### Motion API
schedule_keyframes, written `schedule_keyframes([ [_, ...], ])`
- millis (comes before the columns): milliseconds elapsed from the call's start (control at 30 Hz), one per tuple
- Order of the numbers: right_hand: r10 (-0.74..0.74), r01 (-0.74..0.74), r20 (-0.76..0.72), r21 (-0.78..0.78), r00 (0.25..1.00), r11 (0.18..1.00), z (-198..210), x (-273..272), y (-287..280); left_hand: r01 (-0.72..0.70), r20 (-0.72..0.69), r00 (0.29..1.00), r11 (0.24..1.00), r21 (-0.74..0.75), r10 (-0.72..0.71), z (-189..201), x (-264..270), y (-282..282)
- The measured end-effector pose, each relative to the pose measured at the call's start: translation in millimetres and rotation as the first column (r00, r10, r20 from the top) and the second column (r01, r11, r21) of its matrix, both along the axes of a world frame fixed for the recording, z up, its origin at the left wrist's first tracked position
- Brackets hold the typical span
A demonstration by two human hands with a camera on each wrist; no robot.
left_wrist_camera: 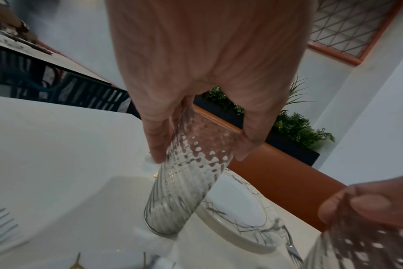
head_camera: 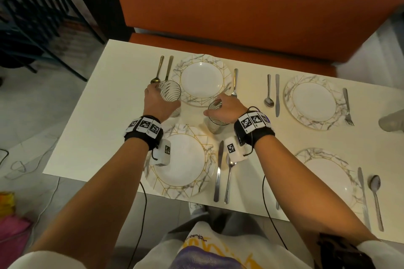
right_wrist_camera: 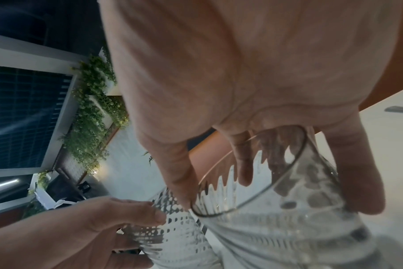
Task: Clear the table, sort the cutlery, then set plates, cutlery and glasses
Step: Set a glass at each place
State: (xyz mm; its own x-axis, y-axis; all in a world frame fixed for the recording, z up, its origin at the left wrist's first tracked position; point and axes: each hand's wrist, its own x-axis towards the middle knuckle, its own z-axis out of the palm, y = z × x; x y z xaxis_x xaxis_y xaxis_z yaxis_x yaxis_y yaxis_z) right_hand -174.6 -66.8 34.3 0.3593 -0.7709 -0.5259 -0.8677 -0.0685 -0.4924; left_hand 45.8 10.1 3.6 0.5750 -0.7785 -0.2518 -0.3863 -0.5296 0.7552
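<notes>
Two ribbed clear glasses stand between the near-left plate (head_camera: 185, 137) and the far-left plate (head_camera: 203, 102). My left hand (head_camera: 156, 100) grips the left glass (head_camera: 171, 94), fingers and thumb curled round its upper wall (left_wrist_camera: 191, 163); its base is on or just over the table. My right hand (head_camera: 225, 107) grips the right glass (head_camera: 215, 125) from above, fingers round its rim (right_wrist_camera: 265, 182). Each plate has a knife, spoon and fork beside it.
Two more marbled plates (head_camera: 314, 123) (head_camera: 328, 179) with cutlery lie on the right of the white table (head_camera: 91, 116). An orange bench (head_camera: 218, 6) runs along the far edge. A dark chair (head_camera: 32, 17) stands far left. Cables hang from my wrists.
</notes>
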Motion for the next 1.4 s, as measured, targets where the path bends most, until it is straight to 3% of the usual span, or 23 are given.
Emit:
schedule_keyframes([
  [533, 0.017, -0.016, -0.022, 0.034, 1.0, 0.999, 1.6, -8.7, 2.7, 0.038, 0.01, 0.999, 0.998, 0.043, -0.039, 8.3, 1.3, 0.7],
  [700, -0.021, 0.02, 0.03, 0.03, 0.999, 0.999, 7.9, -20.0, -0.3, 0.09, 0.166, 0.981, 0.993, 0.072, -0.101, 25.6, -3.2, 4.0],
  [867, -0.102, 0.1, 0.159, 0.02, 0.982, 0.995, 25.5, -51.6, -0.4, 0.147, 0.288, 0.949, 0.989, -0.032, -0.132, 50.0, -28.4, -4.1],
  [1133, -0.291, 0.303, 0.224, -0.021, 0.93, 0.953, 45.3, -167.8, -11.1, 0.393, 0.251, 0.899, 0.914, -0.103, -0.359, 85.5, -151.9, -60.2],
  [1400, -0.485, 0.509, 0.18, -0.128, 0.856, 0.851, 59.0, -365.2, -39.0, 0.685, 0.215, 0.724, 0.72, -0.113, -0.655, 100.2, -356.0, -137.6],
])
